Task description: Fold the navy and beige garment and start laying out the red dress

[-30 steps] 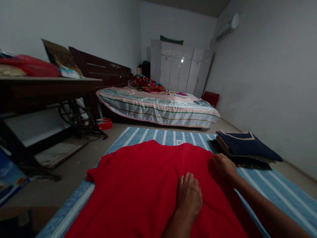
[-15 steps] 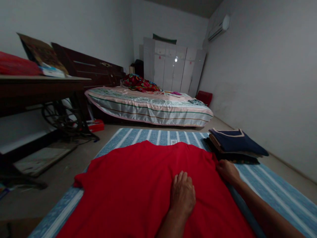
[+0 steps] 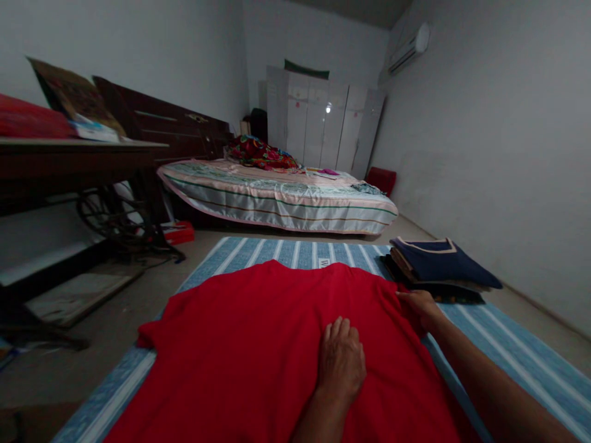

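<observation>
A red garment [image 3: 258, 344] lies spread flat over a blue striped mat [image 3: 286, 252] on the floor. My left hand [image 3: 340, 360] rests palm down on the middle of the red cloth, fingers stretched out together. My right hand [image 3: 418, 306] sits at the garment's right edge, fingers curled on a fold of the red fabric there. Just beyond that hand lies a stack of folded dark clothes [image 3: 438, 267], with a navy piece on top.
A low bed [image 3: 281, 197] with a striped cover stands past the mat, white wardrobes [image 3: 323, 123] behind it. On the left are a dark sewing-machine table [image 3: 69, 166] with a treadle wheel and a red box [image 3: 178, 232] on the floor. A bare wall runs along the right.
My right hand has moved slightly up and left along the garment's right edge, gathering the red cloth. The left hand stays put. The view has shifted a little since a second ago.
</observation>
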Demonstrator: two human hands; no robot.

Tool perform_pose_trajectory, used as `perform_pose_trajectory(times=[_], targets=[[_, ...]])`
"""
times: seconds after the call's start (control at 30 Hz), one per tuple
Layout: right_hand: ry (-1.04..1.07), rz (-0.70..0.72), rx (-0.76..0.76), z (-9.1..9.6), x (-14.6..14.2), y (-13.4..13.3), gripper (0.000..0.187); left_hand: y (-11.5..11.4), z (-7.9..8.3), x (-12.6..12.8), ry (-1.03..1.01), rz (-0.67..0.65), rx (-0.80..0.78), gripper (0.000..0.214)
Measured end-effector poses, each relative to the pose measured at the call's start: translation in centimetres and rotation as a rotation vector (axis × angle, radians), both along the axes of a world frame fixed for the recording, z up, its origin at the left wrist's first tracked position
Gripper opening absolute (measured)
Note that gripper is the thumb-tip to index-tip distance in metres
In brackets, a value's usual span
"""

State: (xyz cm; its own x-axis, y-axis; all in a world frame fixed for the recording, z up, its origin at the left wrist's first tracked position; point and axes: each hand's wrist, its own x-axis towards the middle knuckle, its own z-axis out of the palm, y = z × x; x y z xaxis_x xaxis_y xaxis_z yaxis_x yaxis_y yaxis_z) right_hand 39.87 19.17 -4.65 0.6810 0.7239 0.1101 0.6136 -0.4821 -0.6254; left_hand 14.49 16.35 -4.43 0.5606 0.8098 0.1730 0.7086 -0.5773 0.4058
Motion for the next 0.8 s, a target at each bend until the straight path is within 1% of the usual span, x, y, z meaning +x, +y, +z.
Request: perform_pose_trajectory(times=[0.13, 0.27, 0.4, 0.53, 0.7, 0.8], targets=[[-0.217, 0.037, -0.043, 0.8, -0.6, -1.0, 0.02, 0.1, -0.1, 0.0, -0.006, -0.001, 0.009, 0.034], [-0.383, 0.035, -0.185, 1.3, -1.1, -1.8, 0.029, 0.1, -0.2, 0.0, -0.011, 0.0, 0.022, 0.033], [-0.434, 0.017, -0.328, 1.1, -1.0, -2.1, 0.031, 0.0, 0.0, 0.0, -0.002, -0.002, 0.007, 0.034], [-0.447, -0.007, -0.411, 0.7, -0.3, -2.2, 0.037, 0.0, 0.2, 0.0, 0.002, -0.004, -0.005, 0.035], [-0.476, -0.05, -0.457, 1.1, 0.4, -2.8, 0.037, 0.1, 0.3, 0.0, 0.006, -0.008, -0.015, 0.035], [-0.534, -0.025, -0.433, 1.3, 0.0, -3.5, 0.034, 0.1, 0.3, 0.0, 0.004, -0.008, -0.009, 0.034]])
